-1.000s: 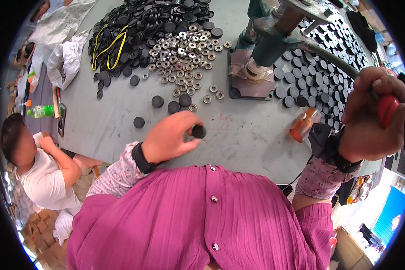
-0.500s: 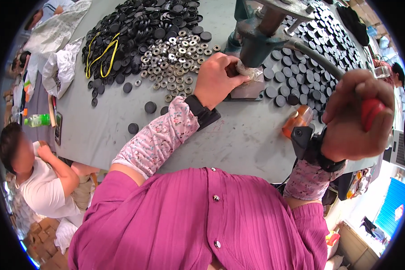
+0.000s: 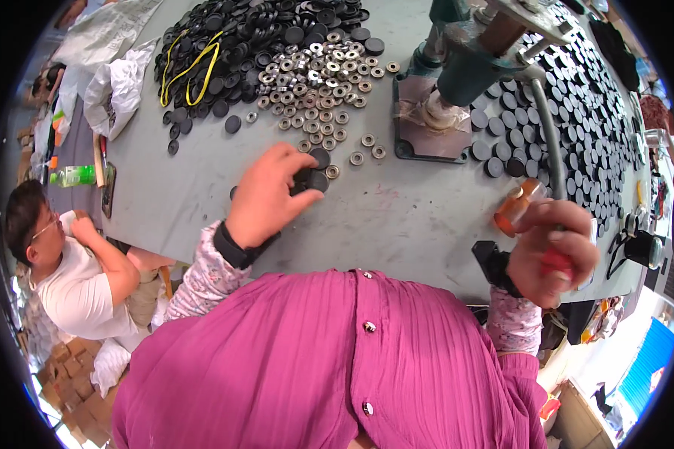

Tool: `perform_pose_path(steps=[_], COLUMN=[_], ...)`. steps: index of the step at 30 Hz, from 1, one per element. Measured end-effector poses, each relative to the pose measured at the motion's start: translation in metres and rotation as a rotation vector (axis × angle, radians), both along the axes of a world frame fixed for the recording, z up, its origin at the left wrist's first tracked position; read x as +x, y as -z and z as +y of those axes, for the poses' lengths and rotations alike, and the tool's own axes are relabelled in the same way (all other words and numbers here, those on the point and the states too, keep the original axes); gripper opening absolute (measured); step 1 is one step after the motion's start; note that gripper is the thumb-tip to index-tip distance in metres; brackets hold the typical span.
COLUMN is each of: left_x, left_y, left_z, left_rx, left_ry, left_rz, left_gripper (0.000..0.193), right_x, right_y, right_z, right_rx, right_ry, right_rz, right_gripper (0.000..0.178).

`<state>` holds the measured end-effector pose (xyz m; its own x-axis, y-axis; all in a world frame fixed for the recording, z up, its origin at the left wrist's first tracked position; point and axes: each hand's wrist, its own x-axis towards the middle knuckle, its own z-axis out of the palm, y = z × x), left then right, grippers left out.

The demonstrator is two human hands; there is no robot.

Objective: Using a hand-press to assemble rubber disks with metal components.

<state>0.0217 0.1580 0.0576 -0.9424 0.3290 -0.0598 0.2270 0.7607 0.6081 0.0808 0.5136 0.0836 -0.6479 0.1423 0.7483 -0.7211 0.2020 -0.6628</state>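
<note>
My left hand (image 3: 266,196) is over the table with thumb and fingers apart, around a few round black caps (image 3: 317,181). Its fingertips are at the caps; whether they press on them is hard to tell. Small metal rings (image 3: 332,172) lie just beyond. At the right, my right hand (image 3: 553,251) is closed round the red knob (image 3: 556,263) of a lever (image 3: 550,142). That lever belongs to a green hand press (image 3: 468,75), whose lower end is wrapped in clear film above a flat metal base (image 3: 430,142).
Heaps of black caps (image 3: 225,67) and metal rings (image 3: 314,71) lie at the back left, with a yellow band (image 3: 210,67). Many black discs (image 3: 577,112) spread right of the press. An orange bottle (image 3: 518,203) lies near my right hand. A person (image 3: 75,277) sits at the left.
My left hand has left the press and moved back and left to the loose black caps. My right hand, still round the red knob, appears lower and farther left. The view has shifted slightly.
</note>
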Motion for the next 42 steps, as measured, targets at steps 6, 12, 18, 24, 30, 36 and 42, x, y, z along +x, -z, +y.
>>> perform_pose_path(steps=[6, 12, 18, 24, 30, 36, 42], left_x=[0.019, 0.026, 0.014, -0.004, -0.006, -0.058, -0.09], left_y=[0.017, 0.018, 0.01, -0.003, 0.009, 0.014, 0.036], left_z=[0.005, -0.001, -0.005, -0.02, 0.008, 0.102, 0.147], left_rx=[0.015, 0.051, 0.018, -0.104, 0.059, 0.311, 0.406], left_ry=[-0.004, 0.253, 0.136, 0.235, 0.331, 0.183, 0.028], left_rz=[0.127, 0.122, 0.069, -0.133, 0.049, 0.126, 0.172], left_gripper=[0.05, 0.047, 0.048, 0.048, 0.041, 0.04, 0.042], right_x=[-0.025, -0.037, -0.039, -0.04, -0.041, -0.032, -0.035], right_y=[-0.068, -0.086, -0.087, -0.089, -0.088, -0.098, -0.097], right_z=[0.02, 0.015, 0.018, 0.013, 0.008, -0.002, -0.012], right_rx=[-0.079, -0.14, -0.129, -0.102, -0.155, -0.129, -0.114], right_ry=[-0.113, 0.025, 0.009, 0.075, 0.062, 0.163, 0.137], right_rz=[-0.089, -0.168, -0.164, -0.178, -0.162, -0.235, -0.241], right_gripper=[0.061, 0.062, 0.062, 0.064, 0.063, 0.072, 0.071])
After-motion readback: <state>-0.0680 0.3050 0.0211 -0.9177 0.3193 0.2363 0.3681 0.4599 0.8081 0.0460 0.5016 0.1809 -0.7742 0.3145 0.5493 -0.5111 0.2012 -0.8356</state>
